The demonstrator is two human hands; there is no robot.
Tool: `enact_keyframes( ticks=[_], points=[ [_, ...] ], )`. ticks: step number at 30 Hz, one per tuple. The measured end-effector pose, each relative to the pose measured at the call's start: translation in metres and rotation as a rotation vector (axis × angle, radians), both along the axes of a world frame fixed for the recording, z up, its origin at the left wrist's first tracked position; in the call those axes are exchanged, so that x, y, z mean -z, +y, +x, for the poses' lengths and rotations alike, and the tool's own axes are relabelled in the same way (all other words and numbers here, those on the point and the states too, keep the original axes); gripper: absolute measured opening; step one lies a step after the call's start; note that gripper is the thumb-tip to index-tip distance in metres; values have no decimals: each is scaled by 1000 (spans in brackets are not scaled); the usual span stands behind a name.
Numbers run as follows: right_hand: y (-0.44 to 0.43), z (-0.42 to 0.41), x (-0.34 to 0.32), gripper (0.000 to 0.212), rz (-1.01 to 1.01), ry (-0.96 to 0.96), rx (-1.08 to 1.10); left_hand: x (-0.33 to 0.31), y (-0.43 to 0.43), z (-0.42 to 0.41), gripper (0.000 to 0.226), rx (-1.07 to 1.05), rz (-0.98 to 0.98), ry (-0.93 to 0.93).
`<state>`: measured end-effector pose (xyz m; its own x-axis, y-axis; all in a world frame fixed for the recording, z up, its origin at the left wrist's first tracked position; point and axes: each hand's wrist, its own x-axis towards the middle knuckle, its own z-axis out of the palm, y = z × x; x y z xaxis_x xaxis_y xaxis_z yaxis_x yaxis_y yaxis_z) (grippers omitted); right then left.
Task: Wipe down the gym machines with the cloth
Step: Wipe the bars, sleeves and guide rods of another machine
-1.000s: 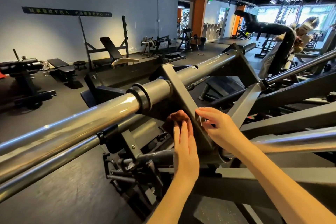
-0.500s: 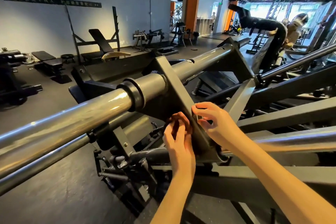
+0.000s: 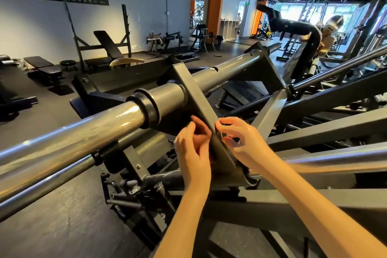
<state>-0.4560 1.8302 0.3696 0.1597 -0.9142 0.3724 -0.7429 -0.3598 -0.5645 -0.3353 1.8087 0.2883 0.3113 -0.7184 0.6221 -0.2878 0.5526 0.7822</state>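
The left hand, flat a second ago, now curls its fingers round the brown cloth. The cloth is bunched, its long axis unclear, against the left face of the grey brace, which slants from upper left to lower right. The right hand pinches the brace's right edge.
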Motion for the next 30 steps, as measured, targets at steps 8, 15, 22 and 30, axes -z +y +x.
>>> enact_keyframes(
  ticks=[8,15,22,30],
  points=[
    [3,-1,-5,42,28,37,-3,47,34,-34,49,5,-40,-119],
    [2,1,-3,41,13,62,16,-5,-22,-17,47,-155,-89,-126],
    [3,-1,-3,44,51,41,-4,51,14,-32,54,-39,-35,-122],
    [1,1,-2,44,15,52,6,17,-13,-29,44,-91,83,193]
  ],
)
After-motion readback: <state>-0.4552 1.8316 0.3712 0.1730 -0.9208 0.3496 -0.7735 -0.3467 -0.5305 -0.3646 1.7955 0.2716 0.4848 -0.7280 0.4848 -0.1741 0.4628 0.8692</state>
